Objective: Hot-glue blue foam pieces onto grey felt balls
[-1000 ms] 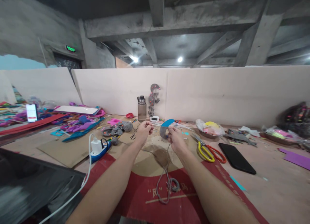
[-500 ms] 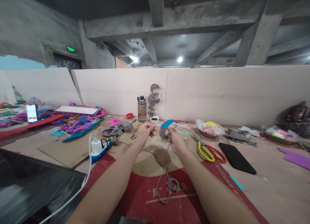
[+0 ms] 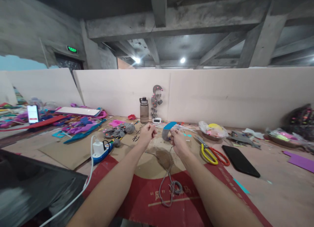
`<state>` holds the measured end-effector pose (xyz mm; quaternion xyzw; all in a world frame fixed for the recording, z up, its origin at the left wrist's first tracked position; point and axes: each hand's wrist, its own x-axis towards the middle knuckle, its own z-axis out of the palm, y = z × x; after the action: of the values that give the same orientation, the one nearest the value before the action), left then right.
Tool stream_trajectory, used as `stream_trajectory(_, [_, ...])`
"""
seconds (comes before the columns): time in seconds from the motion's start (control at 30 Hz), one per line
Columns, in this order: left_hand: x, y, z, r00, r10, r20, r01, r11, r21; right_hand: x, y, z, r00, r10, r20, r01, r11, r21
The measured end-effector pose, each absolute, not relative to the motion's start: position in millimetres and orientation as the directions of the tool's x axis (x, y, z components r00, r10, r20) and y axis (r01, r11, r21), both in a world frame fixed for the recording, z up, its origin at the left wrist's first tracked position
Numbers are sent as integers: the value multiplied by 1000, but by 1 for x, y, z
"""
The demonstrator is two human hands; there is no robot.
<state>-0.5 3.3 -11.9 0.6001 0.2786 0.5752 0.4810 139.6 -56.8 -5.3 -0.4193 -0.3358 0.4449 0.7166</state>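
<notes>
Both arms reach out over a red and tan mat (image 3: 147, 174). My right hand (image 3: 178, 141) is pinched shut on a curved grey and blue foam piece (image 3: 166, 129). A grey cord (image 3: 169, 184) runs down from that hand and ends in a loose coil on the mat. My left hand (image 3: 147, 133) is a closed fist just left of the foam piece, pinching something thin that I cannot make out.
Yellow and red scissors (image 3: 212, 154) and a black phone (image 3: 240, 161) lie to the right. A blue power strip with a white charger (image 3: 100, 149) sits left, its white cable trailing toward me. A water bottle (image 3: 144, 110) stands by the white partition. Coloured foam scraps (image 3: 78, 124) cover the left side.
My left hand has drifted slightly right, closer to the foam piece. The right hand has hardly moved.
</notes>
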Motion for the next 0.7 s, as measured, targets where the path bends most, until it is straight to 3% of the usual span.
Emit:
stream_trajectory(0.37, [2, 8, -14, 323, 888, 327, -234, -260, 937, 141, -56, -7, 379, 919, 112, -353, 255, -900])
stream_trajectory(0.7, [-2, 4, -13, 230, 909, 348, -212, -302, 929, 142, -55, -8, 365, 921, 134, -349, 269, -898])
